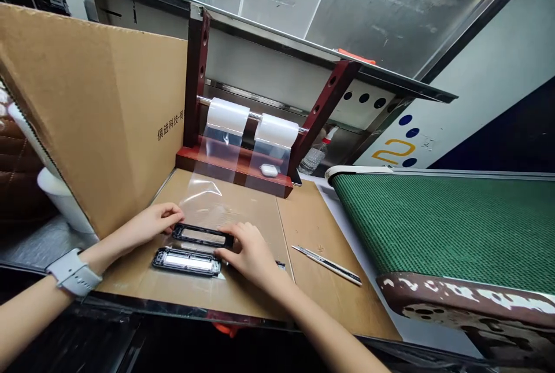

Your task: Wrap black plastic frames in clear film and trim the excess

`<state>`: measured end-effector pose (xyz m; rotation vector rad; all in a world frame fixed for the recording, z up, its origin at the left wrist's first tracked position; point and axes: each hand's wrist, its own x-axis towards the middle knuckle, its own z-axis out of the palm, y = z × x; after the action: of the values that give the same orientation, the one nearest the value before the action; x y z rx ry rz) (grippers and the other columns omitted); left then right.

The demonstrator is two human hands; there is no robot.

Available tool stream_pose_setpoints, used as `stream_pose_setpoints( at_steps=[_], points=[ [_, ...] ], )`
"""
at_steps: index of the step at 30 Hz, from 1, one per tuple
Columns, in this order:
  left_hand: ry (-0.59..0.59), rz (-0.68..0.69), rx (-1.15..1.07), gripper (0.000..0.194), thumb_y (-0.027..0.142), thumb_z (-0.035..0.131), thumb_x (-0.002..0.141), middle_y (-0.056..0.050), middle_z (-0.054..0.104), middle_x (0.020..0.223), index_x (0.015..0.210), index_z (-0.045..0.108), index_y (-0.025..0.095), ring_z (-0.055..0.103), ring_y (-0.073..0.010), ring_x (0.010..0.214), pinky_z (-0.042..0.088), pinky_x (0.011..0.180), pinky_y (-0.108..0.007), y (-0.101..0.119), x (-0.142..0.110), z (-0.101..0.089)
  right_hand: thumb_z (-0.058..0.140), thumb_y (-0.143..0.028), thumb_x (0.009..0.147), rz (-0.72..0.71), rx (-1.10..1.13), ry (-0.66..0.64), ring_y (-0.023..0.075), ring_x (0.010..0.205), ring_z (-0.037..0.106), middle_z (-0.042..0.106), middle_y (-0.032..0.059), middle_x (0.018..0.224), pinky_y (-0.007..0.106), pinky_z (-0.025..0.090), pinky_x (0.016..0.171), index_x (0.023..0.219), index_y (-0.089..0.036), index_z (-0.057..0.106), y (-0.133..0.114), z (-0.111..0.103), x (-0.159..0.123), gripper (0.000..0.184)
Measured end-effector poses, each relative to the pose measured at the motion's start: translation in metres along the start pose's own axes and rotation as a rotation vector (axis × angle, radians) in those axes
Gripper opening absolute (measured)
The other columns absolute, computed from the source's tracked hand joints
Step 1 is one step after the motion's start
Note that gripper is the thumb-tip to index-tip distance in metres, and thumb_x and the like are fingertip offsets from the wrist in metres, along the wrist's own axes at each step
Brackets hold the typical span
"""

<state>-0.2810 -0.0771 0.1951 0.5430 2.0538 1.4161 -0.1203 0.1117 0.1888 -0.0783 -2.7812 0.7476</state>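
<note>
Two long narrow black plastic frames lie parallel on the cardboard-covered worktop. The upper black frame (pixel 203 235) has a pale center panel and sits over the end of a clear film (pixel 208 199). My right hand (pixel 249 251) grips its right end between thumb and fingers. My left hand (pixel 161 220) is closed in a pinch at the film's left edge, beside the frame's left end. Nearer to me, the lower black frame (pixel 186 261), with a bright white strip inside, rests just below the right thumb. A small dark item beside my right wrist is mostly hidden.
Two film rolls (pixel 228 115) hang on a rod in a dark red stand (pixel 234 169), which holds a small white case (pixel 269 170). A utility knife (pixel 327 265) lies right. A cardboard box (pixel 95 107) stands left; a green conveyor belt (pixel 451 222) and spray bottle (pixel 313 158) are right.
</note>
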Motion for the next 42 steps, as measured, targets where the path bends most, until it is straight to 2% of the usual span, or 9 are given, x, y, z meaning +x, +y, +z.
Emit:
stream_pose_setpoints(
  at_steps=[7,14,22,27,31,33,35,38,42],
  points=[
    [-0.068,-0.071,-0.102,0.045,0.064,0.065,0.062,-0.001,0.065,0.074,0.075,0.056,0.021,0.062,-0.0193,0.072,0.045,0.066,-0.031,0.006,-0.003,0.004,0.078,-0.023,0.077,-0.012,0.010,-0.002,0.0195,0.085,0.055,0.066,0.0028,0.090,0.032,0.042,0.078,0.109,-0.020,0.066,-0.001,0.000,0.002,0.034],
    [-0.081,-0.122,-0.145,0.043,0.057,0.070,0.059,0.003,0.062,0.063,0.074,0.054,0.021,0.058,-0.0156,0.060,0.037,0.054,-0.025,0.005,-0.002,0.006,0.077,-0.027,0.078,-0.048,-0.011,-0.004,0.0189,0.084,0.056,0.066,0.0019,0.089,0.031,0.041,0.078,0.110,-0.023,0.066,-0.004,0.007,0.010,0.034],
    [-0.112,-0.151,-0.189,0.040,0.055,0.069,0.060,0.000,0.071,0.069,0.076,0.052,0.023,0.068,-0.0210,0.073,0.046,0.065,-0.029,0.001,0.003,0.006,0.079,-0.030,0.076,-0.044,-0.050,-0.020,0.0190,0.083,0.056,0.066,0.0021,0.086,0.032,0.040,0.078,0.108,-0.021,0.068,0.000,0.013,0.015,0.035],
    [-0.148,-0.118,-0.166,0.033,0.050,0.067,0.069,-0.002,0.074,0.074,0.080,0.052,0.022,0.069,-0.0204,0.074,0.046,0.064,-0.028,-0.003,0.003,0.002,0.079,-0.031,0.076,-0.051,-0.078,-0.031,0.0197,0.085,0.056,0.067,0.0019,0.085,0.033,0.039,0.081,0.108,-0.021,0.067,0.001,0.015,0.015,0.035],
    [-0.161,-0.042,-0.112,0.040,0.051,0.066,0.075,-0.003,0.075,0.078,0.098,0.055,0.021,0.069,-0.0219,0.074,0.046,0.058,-0.028,-0.008,-0.002,0.000,0.079,-0.031,0.075,-0.063,-0.104,-0.002,0.0218,0.093,0.057,0.067,0.0037,0.094,0.036,0.040,0.086,0.110,-0.021,0.065,-0.002,0.014,0.014,0.039],
    [-0.136,-0.004,-0.098,0.045,0.053,0.063,0.077,-0.005,0.076,0.089,0.107,0.053,0.022,0.070,-0.0233,0.081,0.050,0.066,-0.031,-0.012,-0.003,0.000,0.078,-0.032,0.076,-0.089,-0.106,0.058,0.0235,0.100,0.057,0.067,0.0054,0.102,0.038,0.040,0.090,0.114,-0.022,0.063,-0.001,0.008,0.010,0.043],
    [-0.080,0.034,-0.085,0.052,0.056,0.060,0.078,-0.009,0.074,0.104,0.116,0.049,0.022,0.068,-0.0249,0.097,0.052,0.083,-0.036,-0.016,-0.001,0.000,0.074,-0.032,0.080,-0.104,-0.100,0.158,0.0247,0.104,0.056,0.066,0.0071,0.108,0.041,0.040,0.094,0.117,-0.023,0.060,0.006,-0.005,0.001,0.040],
    [0.072,0.100,-0.042,0.062,0.060,0.052,0.080,-0.015,0.062,0.129,0.127,0.042,0.021,0.055,-0.0255,0.122,0.040,0.106,-0.040,-0.022,0.002,-0.002,0.058,-0.029,0.091,-0.051,-0.128,0.284,0.0255,0.105,0.058,0.066,0.0096,0.110,0.044,0.042,0.094,0.119,-0.022,0.058,0.034,-0.032,-0.027,0.030],
    [0.227,0.167,0.096,0.061,0.061,0.051,0.078,-0.011,0.054,0.140,0.125,0.050,0.024,0.046,-0.0311,0.130,0.027,0.114,-0.046,-0.035,-0.011,-0.006,0.047,-0.028,0.093,0.159,-0.251,0.287,0.0293,0.105,0.060,0.066,0.0135,0.111,0.049,0.047,0.090,0.120,-0.017,0.058,0.092,-0.065,-0.082,0.031]
  ],
)
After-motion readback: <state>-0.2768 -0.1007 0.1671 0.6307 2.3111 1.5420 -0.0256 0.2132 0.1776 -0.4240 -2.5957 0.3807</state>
